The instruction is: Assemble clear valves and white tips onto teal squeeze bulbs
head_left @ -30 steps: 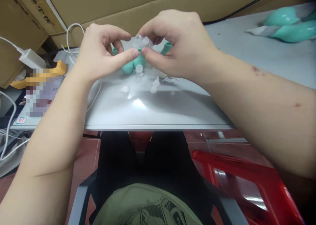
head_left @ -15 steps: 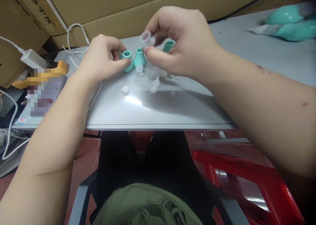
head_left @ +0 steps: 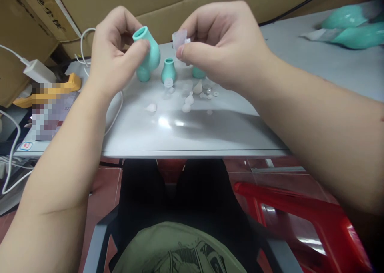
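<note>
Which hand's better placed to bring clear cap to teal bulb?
Right, likely: the right hand pinches the clear cap beside the mouth of the teal bulb, which the left hand holds.

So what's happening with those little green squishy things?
A person sitting at a grey table holds a teal rubber bulb in the left hand, above the tabletop, with its open mouth tilted up. The right hand pinches a small clear plastic tip close beside it; the two pieces are apart. More teal bulbs stand on the table, with loose clear tips scattered in front of them.
</note>
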`<state>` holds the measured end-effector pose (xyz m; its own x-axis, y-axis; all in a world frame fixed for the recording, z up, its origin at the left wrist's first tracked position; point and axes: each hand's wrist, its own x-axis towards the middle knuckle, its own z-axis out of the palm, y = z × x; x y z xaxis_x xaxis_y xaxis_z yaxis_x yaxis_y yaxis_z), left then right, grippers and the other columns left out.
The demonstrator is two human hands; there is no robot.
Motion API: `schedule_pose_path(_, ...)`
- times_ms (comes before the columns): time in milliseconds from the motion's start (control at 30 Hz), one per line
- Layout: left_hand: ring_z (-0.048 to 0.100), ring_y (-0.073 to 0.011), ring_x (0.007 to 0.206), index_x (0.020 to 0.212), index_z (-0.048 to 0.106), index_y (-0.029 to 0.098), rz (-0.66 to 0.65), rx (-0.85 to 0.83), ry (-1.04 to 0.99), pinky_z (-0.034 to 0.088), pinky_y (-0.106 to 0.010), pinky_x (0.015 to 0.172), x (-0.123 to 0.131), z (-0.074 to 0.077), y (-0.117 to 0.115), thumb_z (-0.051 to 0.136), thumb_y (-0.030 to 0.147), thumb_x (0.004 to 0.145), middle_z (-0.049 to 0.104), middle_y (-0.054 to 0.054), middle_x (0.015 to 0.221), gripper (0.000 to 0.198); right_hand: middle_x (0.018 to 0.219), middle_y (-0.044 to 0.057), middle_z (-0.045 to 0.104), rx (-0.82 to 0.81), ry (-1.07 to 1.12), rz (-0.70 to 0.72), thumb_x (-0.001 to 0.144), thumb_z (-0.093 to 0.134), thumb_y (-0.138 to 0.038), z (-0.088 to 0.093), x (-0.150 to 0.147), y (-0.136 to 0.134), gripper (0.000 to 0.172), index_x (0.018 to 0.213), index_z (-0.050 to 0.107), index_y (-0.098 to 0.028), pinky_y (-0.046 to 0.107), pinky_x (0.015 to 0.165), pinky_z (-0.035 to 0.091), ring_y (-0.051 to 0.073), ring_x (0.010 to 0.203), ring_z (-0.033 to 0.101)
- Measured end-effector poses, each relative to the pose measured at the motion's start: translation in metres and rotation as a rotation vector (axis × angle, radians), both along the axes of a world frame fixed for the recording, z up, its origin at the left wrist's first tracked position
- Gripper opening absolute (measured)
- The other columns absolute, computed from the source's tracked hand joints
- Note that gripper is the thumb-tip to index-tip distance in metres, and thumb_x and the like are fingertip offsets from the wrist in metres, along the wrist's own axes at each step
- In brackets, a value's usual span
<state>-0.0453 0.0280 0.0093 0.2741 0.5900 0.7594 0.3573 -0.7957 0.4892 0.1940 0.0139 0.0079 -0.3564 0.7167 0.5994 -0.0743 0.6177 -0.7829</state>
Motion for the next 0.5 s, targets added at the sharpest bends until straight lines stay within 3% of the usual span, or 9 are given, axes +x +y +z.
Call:
schedule_pose_path(100, 0.070, -0.0157, 0.084, 0.098, 0.069, 0.028, -0.100, -0.118, -0.098, 0.059, -0.036, 0.054, 0.005, -0.001, -0.005, 0.083, 0.050, 0.095, 0.080, 0.009, 0.105, 0.026, 0.069, 0.000, 0.063, -0.049, 0.083, 0.070, 0.077, 0.064, 0.008, -0.001, -0.002, 0.001, 0.024, 0.074, 0.067, -0.015, 0.026, 0.058, 0.043, 0.010, 0.062, 0.055)
schedule_pose_path(167, 0.072, -0.0196, 0.090, 0.099, 0.067, 0.030, -0.136, -0.138, -0.235, 0.061, -0.038, 0.055, 0.008, -0.003, -0.007, 0.080, 0.043, 0.096, 0.080, 0.009, 0.105, 0.019, 0.069, -0.001, 0.062, -0.081, 0.132, 0.111, 0.075, 0.062, 0.008, -0.002, -0.003, 0.002, 0.024, 0.074, 0.066, -0.015, 0.025, 0.057, 0.046, 0.010, 0.059, 0.056)
schedule_pose_path(200, 0.071, -0.0189, 0.085, 0.100, 0.067, 0.032, -0.182, -0.211, -0.169, 0.064, -0.040, 0.056, 0.009, -0.004, -0.007, 0.083, 0.044, 0.093, 0.081, 0.010, 0.103, 0.021, 0.069, -0.001, 0.062, -0.097, 0.152, 0.131, 0.074, 0.062, 0.007, -0.002, -0.003, 0.003, 0.022, 0.074, 0.066, -0.015, 0.025, 0.057, 0.047, 0.010, 0.059, 0.057)
schedule_pose_path(367, 0.064, -0.0169, 0.074, 0.101, 0.077, 0.032, -0.184, -0.275, -0.074, 0.056, -0.038, 0.053, 0.008, -0.008, -0.004, 0.094, 0.054, 0.083, 0.079, 0.004, 0.094, 0.033, 0.069, -0.002, 0.065, -0.129, 0.159, 0.155, 0.068, 0.068, -0.006, -0.001, -0.002, 0.004, 0.015, 0.071, 0.066, -0.020, 0.024, 0.058, 0.053, 0.010, 0.059, 0.060)
schedule_pose_path(500, 0.069, -0.0226, 0.070, 0.094, 0.085, 0.029, -0.217, -0.269, -0.028, 0.053, -0.039, 0.058, 0.012, -0.012, -0.004, 0.096, 0.042, 0.075, 0.079, -0.003, 0.086, 0.025, 0.069, -0.002, 0.068, -0.121, 0.144, 0.149, 0.068, 0.073, -0.008, -0.001, -0.001, 0.004, 0.013, 0.072, 0.069, -0.020, 0.025, 0.057, 0.053, 0.010, 0.058, 0.061)
